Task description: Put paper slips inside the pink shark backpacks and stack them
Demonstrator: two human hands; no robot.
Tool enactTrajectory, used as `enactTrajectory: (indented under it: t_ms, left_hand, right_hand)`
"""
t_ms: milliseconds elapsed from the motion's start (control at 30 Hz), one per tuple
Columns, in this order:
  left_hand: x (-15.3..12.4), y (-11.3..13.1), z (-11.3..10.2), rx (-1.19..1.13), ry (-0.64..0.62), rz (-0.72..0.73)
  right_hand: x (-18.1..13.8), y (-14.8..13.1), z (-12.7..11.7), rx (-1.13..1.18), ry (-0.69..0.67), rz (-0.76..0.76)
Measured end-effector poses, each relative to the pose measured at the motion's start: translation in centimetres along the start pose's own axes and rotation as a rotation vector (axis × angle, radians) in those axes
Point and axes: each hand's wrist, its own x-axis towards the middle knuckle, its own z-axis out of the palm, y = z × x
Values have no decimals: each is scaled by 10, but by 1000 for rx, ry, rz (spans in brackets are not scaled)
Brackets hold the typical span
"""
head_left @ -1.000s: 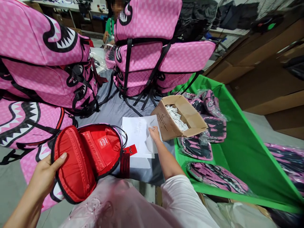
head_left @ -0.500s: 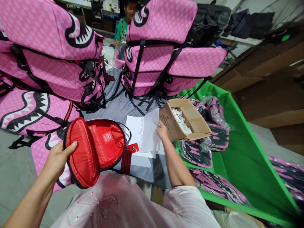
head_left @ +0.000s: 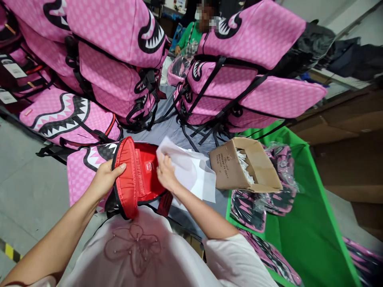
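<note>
**Entry: white sheet at the mouth of the open backpack**

Your left hand [head_left: 106, 179] gripped the red-lined flap of the open backpack [head_left: 143, 175]. The thumb lay over the rim, and the other fingers were behind it, out of sight. The backpack lay at the near edge of the bench [head_left: 167, 129], well left of the cardboard box [head_left: 231, 171].

Your right hand [head_left: 166, 173] was closed on the near-left edge of the white sheet [head_left: 187, 169], fingers together. I could not tell whether it pinched one sheet or several. The sheet's left end overlapped the red lining, and the rest reached toward the box.

Judgement on handling:
- The flap was best pulled well back, so that the mouth gaped.
- The sheet was best kept flat and led in edge first, as limp paper would likely buckle against the lining.
- The red hang tag [head_left: 164, 203] at the near rim could snag it.

Stacks of pink backpacks [head_left: 119, 59] stood along the far side. The green bin [head_left: 299, 227] was at the bench's right edge.
</note>
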Motion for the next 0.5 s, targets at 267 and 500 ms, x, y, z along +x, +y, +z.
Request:
enactTrajectory:
  t_ms: [267, 500]
  left_hand:
    - [4, -5, -9, -60, -80, 40]
    - [7, -7, -22, -58, -111, 56]
  right_hand:
    - [35, -41, 64, 66, -244, 52]
    - [34, -28, 57, -129, -2, -261]
